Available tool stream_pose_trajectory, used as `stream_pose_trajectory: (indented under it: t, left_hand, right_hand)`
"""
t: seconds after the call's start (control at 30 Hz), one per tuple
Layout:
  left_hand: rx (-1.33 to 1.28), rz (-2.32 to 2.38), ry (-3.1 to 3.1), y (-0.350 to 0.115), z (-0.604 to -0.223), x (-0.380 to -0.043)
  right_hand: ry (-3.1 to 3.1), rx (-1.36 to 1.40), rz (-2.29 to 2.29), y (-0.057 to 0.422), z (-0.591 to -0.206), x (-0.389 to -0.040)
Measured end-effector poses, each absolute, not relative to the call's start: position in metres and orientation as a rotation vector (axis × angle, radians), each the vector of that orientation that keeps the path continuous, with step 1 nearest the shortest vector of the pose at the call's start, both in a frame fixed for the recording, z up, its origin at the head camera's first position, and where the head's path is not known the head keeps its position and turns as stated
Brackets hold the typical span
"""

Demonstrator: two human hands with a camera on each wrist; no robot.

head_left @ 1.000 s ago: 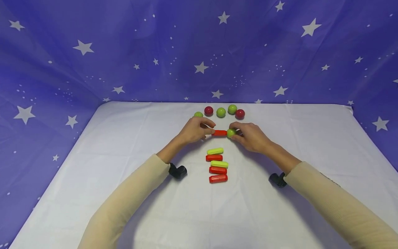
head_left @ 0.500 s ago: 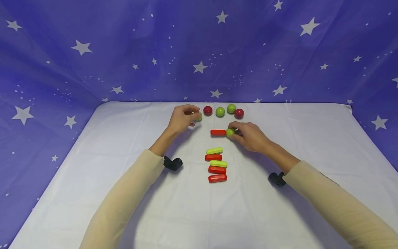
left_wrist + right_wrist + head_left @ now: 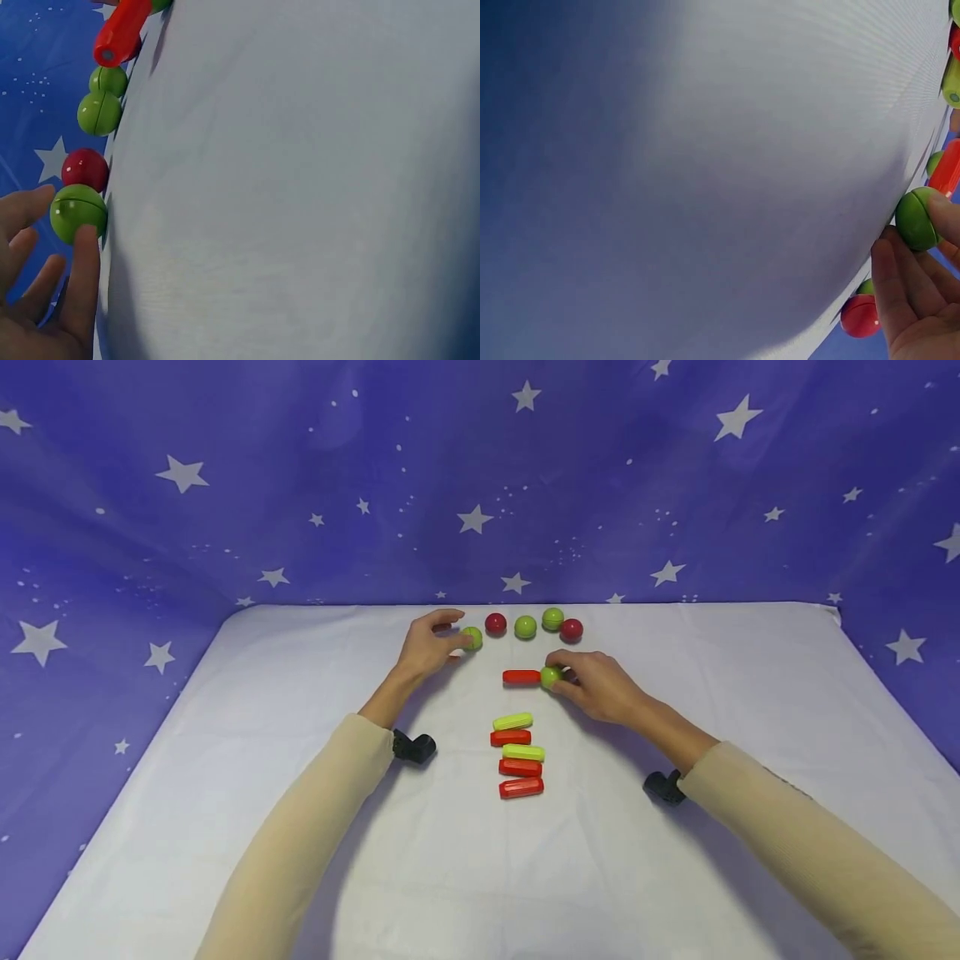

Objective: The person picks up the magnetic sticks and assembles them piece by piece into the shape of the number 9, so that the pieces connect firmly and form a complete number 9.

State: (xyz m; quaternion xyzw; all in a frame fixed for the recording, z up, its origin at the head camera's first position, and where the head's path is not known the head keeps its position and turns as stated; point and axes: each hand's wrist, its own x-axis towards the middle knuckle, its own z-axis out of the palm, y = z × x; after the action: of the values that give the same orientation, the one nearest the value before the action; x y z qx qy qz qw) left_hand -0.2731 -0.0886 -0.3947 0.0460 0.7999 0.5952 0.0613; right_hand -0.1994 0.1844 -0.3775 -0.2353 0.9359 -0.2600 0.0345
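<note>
My left hand (image 3: 429, 647) is at a green ball (image 3: 471, 638) on the far left of the back row. In the left wrist view the thumb touches this ball (image 3: 75, 210), while the other fingers are spread beside it. My right hand (image 3: 603, 687) pinches another green ball (image 3: 551, 677) between thumb and fingers, seen also in the right wrist view as a green ball (image 3: 916, 219) with a groove. A red ribbed stick (image 3: 521, 677) lies end-on against that ball, pointing left, with its free end untouched.
Behind the hands are a red ball (image 3: 496, 624), two green balls, one of them a green ball (image 3: 525, 627), and another red ball (image 3: 572, 630). Nearer lie several sticks, including a yellow stick (image 3: 513, 721) and a red stick (image 3: 521, 788), on the white cloth (image 3: 637, 877).
My left hand has left the red stick's free end and moved back and left to the green ball. The right hand keeps its pinch in about the same place. The view has shifted slightly.
</note>
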Motion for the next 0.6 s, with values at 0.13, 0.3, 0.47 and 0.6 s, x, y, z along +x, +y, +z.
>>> stream_pose_trajectory:
  t: [0.13,0.3,0.47,0.6]
  left_hand:
    - [0.166,1.796,2.400,-0.090,-0.399,-0.272]
    - [0.198,1.738,2.400,-0.085,-0.408,-0.268]
    - [0.195,1.700,2.463,-0.084,-0.410,-0.267]
    - [0.198,1.685,2.484,-0.085,-0.408,-0.266]
  right_hand:
    - [2.872,-0.728,-0.791,0.182,-0.377,-0.199]
    - [2.871,-0.684,-0.771,0.183,-0.378,-0.195]
    - [2.870,-0.703,-0.788,0.183,-0.378,-0.195]
    - [2.871,-0.700,-0.784,0.182,-0.378,-0.196]
